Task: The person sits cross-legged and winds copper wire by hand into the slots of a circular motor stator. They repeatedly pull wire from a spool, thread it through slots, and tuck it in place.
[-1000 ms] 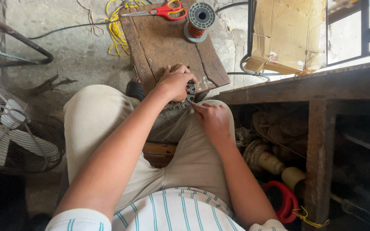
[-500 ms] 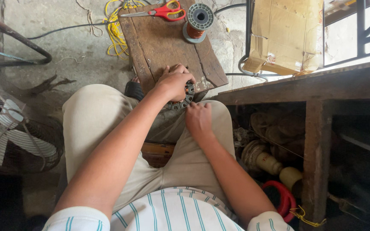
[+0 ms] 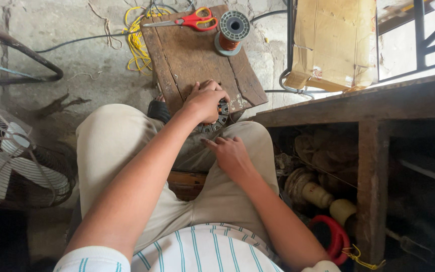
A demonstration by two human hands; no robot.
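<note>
Landmark: wooden board (image 3: 197,60) on concrete floor, near edge at the knees. White fan (image 3: 11,161) well left of board. Cardboard box (image 3: 333,43) just right of board. Left hand (image 3: 205,100) at board's near edge, fingers curled over round stator core (image 3: 220,117), gripping it. Right hand (image 3: 231,153) below board on the thigh, loosely spread, holding nothing visible. Copper wire spool (image 3: 232,29) on board's far edge. Red scissors (image 3: 189,20) beside spool.

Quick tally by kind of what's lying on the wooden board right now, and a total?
Scissors, red-handled: 1
Wire spool, copper-coloured winding: 1
Round slotted metal core, under the left hand at the board's near edge: 1
Total: 3
</note>
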